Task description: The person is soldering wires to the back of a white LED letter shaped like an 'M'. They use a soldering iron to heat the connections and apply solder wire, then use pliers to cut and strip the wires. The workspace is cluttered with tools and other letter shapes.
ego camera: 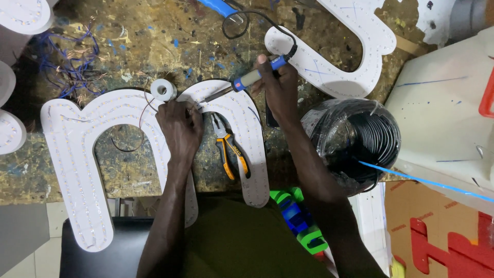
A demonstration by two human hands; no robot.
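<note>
Soldering looks to be the step in hand: the white m-shaped letter panel (77, 154) lies at centre-left, the left hand (180, 126) pinching a thin wire onto its LED strip, the right hand (278, 87) wrapped tight round a soldering iron (247, 80) aimed there. Next calls for a steady tip; pliers (231, 149) and solder spool (163, 90) sit close

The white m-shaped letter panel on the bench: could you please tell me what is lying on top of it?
On the letter panel lie rows of small lights, the solder spool and the left hand. What the hand covers cannot be seen.
</note>
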